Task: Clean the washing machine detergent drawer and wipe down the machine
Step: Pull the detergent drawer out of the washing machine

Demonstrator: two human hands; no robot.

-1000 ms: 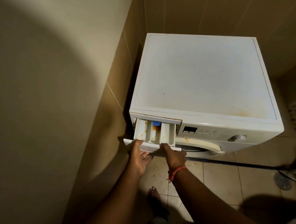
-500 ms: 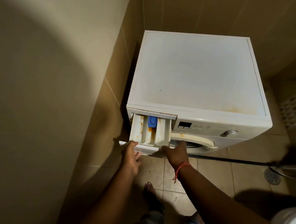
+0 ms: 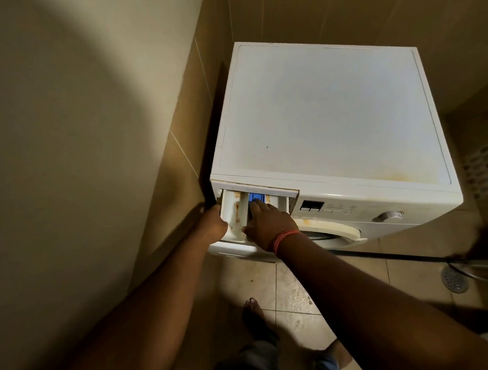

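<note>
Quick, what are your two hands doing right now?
Left hand: grips the left side of the drawer.
Right hand: open, fingers reaching into the drawer and touching the blue piece.

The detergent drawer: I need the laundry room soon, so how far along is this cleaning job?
Early. Done: the detergent drawer is pulled out of the washing machine. In hand: the left hand grips the drawer's left side while the right hand reaches in, fingertips on the blue insert. Left: orange residue stains the compartments, and rusty marks on the lid's front right corner look unwiped.
</note>
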